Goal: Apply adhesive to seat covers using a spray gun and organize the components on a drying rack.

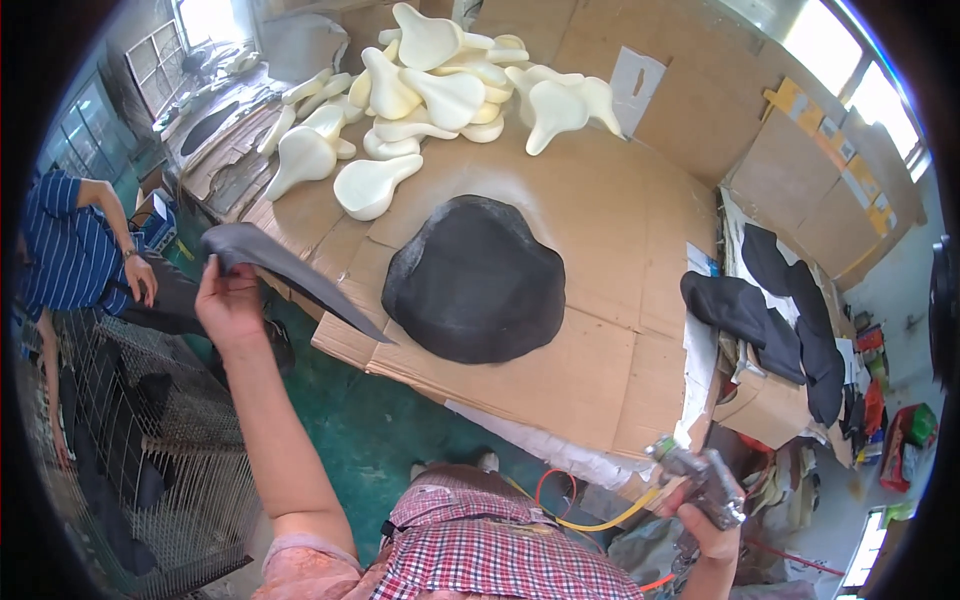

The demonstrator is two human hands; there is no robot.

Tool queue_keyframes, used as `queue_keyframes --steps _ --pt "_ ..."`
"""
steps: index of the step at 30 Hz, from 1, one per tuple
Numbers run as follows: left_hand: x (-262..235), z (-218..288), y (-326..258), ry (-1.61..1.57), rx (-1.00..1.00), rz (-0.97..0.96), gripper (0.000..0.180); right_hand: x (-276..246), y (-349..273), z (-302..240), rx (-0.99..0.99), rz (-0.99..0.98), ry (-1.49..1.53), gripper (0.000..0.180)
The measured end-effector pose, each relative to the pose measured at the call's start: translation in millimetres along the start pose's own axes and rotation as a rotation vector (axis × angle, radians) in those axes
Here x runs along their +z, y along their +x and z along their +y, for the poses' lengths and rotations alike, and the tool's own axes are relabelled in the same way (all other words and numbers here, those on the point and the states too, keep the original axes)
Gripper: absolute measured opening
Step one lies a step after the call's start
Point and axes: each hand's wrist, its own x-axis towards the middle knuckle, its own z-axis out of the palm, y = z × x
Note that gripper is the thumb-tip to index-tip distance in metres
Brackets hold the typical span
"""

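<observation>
My left hand (230, 300) is raised left of the cardboard-covered table (620, 370), its fingers pinching a thin black saddle cover piece (290, 268). The piece's pointed end reaches over the table's near left edge. At the lower right, my right hand (708, 525) is closed round a metal spray gun (700, 475) with a yellow hose (620, 515). Between my hands, in the middle of the table, lies a rounded black piece or stack of pieces (475, 280), with whitish dust along its upper left rim. Many cream foam saddle pads (440, 95) are heaped at the back.
More black cover pieces (735, 305) lie on a stand at the right. Wire mesh racks (190, 480) stand at the lower left, beside another person in a striped blue shirt (55, 240). Cardboard panels (690, 90) wall off the table's back. An orange hose (557, 480) hangs below the front edge.
</observation>
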Motion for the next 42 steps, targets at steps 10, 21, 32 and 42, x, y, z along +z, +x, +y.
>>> queue_keyframes --steps 10,21,32,42 --pt "-50.1 78.9 21.2 0.101 0.25 0.162 0.015 -0.6 -17.3 -1.4 0.148 -0.123 -0.068 0.058" --pt "-83.9 83.5 21.0 0.096 0.273 0.217 0.023 13.1 21.1 3.9 -0.078 0.15 -0.066 0.056" --pt "-65.3 61.1 13.7 0.091 0.333 0.237 0.02 11.6 28.0 -9.3 -0.045 0.014 -0.013 0.054" --pt "-57.7 -145.4 -61.9 0.603 -0.028 0.295 0.008 -5.1 24.1 0.9 -0.007 -0.127 -0.039 0.057"
